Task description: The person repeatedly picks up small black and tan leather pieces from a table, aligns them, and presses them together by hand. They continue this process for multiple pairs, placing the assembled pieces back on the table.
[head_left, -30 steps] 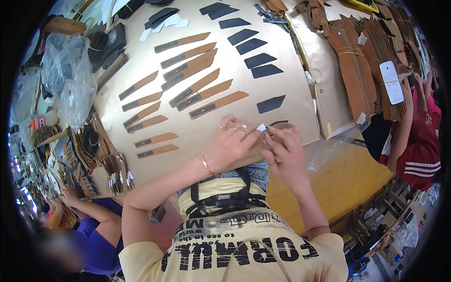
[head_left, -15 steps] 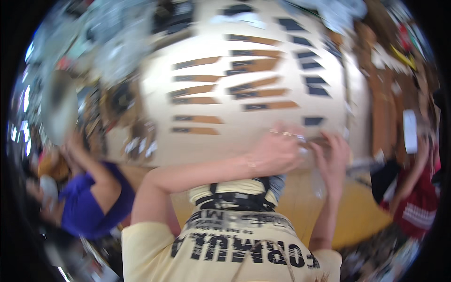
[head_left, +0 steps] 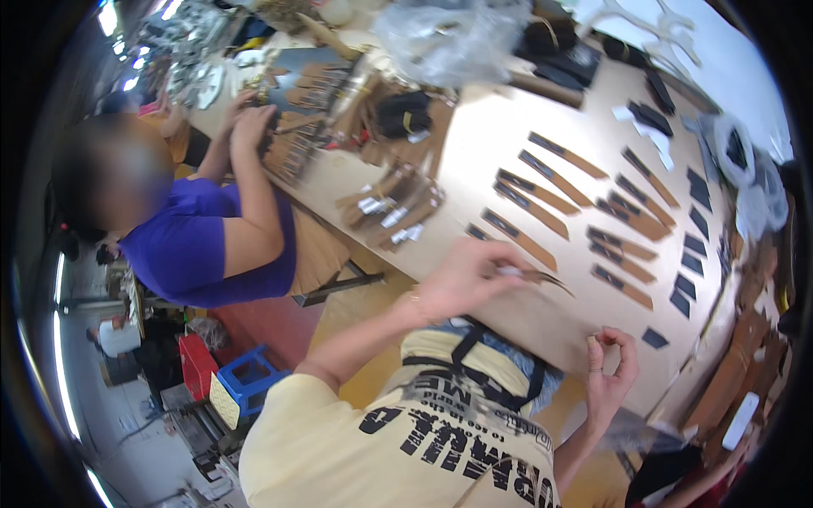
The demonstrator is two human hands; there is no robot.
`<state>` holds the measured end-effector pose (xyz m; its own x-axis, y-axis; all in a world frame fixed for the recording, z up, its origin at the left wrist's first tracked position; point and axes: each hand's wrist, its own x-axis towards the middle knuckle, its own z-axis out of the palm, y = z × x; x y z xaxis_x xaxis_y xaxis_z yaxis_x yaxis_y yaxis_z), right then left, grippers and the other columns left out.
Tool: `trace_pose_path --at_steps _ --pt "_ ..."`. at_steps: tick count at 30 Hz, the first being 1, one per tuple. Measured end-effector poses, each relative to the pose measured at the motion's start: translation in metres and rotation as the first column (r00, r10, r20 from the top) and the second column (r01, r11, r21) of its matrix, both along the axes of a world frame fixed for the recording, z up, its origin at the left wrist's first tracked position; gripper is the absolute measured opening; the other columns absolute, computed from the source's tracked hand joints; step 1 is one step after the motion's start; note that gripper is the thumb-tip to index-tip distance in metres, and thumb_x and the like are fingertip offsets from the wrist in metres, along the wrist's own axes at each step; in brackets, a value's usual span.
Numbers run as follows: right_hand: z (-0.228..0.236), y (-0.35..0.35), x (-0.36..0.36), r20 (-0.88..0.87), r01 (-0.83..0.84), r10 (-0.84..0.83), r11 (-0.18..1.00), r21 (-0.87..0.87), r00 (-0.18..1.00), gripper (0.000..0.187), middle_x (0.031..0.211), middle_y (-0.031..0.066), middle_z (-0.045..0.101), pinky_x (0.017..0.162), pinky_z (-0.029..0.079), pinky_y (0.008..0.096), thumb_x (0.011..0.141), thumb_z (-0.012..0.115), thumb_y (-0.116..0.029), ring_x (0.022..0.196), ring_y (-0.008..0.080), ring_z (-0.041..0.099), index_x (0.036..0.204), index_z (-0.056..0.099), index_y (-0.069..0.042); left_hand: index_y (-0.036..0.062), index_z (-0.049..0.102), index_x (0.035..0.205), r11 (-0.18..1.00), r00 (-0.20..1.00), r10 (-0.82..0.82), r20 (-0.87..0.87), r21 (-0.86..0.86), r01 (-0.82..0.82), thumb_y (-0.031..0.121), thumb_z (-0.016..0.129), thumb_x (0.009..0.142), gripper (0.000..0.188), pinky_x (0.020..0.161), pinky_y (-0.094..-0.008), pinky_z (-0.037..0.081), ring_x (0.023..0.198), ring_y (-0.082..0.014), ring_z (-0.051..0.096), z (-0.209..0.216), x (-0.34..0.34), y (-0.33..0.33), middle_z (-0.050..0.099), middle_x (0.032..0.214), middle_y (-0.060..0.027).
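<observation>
In my left hand (head_left: 470, 275), the fingers are closed around a thin brown strip (head_left: 550, 280), seen nearly edge-on, with a small whitish bit at the fingertips. My left hand is just above the near edge of the table (head_left: 542, 317), beside rows of brown strips (head_left: 529, 241) with dark ends. My right hand (head_left: 611, 372) is apart from it at the table's near right edge, its fingers curled and thumb and forefinger pinched together. What they hold, if anything, is too small to make out. The closest dark piece (head_left: 655, 337) lies to its right.
More dark cut pieces (head_left: 693, 254) line the right side. Tagged brown bundles (head_left: 394, 207) and a clear plastic bag (head_left: 457, 38) are at the left and back. A co-worker in a purple shirt (head_left: 203, 245) works at the left; brown strips (head_left: 737, 364) pile at the right.
The view has turned left, bringing the co-worker and floor further in. My hands, close together before, are now apart, with the brown strip plainly visible in my left hand.
</observation>
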<state>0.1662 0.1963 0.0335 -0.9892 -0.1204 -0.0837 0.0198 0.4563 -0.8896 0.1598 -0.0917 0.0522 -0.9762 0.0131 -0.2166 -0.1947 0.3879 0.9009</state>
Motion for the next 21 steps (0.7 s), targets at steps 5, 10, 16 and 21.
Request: trace_pose_path --at_steps 5,10,16,21 --pt "-0.001 -0.066 -0.029 -0.243 -0.196 0.242 0.96 0.2 0.939 0.015 0.092 0.0097 0.062 0.089 0.042 0.0404 0.084 0.072 -0.006 0.092 0.0287 0.058 0.098 0.066 -0.003 0.0005 0.074 0.098 0.829 0.89 0.444 -0.101 -0.33 -0.451 0.012 0.077 0.08 0.021 0.064 -0.0264 0.048 0.07 -0.0106 0.06 0.016 0.034 -0.089 0.069 0.078 -0.0084" --pt "-0.014 -0.115 -0.04 -0.406 -0.295 0.507 0.827 0.479 0.76 0.023 0.097 0.011 0.059 0.091 0.04 0.0427 0.087 0.07 -0.014 0.097 0.0286 0.054 0.108 0.068 -0.004 0.0089 0.07 0.107 0.455 0.879 0.309 -0.364 -0.754 -0.473 0.019 0.075 0.079 0.031 0.087 -0.0377 0.045 0.084 -0.0241 0.064 -0.005 0.046 -0.095 0.067 0.088 -0.0072" --pt "-0.026 -0.13 -0.044 -0.446 -0.252 0.612 0.732 0.633 0.653 0.023 0.102 0.0107 0.059 0.096 0.037 0.0448 0.089 0.066 -0.012 0.099 0.0271 0.054 0.109 0.068 -0.002 0.014 0.07 0.106 0.363 0.781 0.218 -0.585 -0.695 -0.621 0.022 0.074 0.082 0.025 0.09 -0.0381 0.037 0.099 -0.0201 0.06 -0.008 0.049 -0.069 0.064 0.108 -0.0022" --pt "-0.024 -0.126 -0.049 -0.433 -0.218 0.669 0.662 0.718 0.604 0.015 0.102 0.0088 0.06 0.105 0.032 0.0479 0.091 0.059 -0.008 0.102 0.0245 0.055 0.105 0.064 -0.004 0.0147 0.071 0.104 0.596 0.758 0.072 -0.648 -0.581 -0.554 0.019 0.073 0.083 0.021 0.091 -0.0372 0.036 0.101 -0.0175 0.061 -0.016 0.037 -0.032 0.065 0.111 -0.0018"
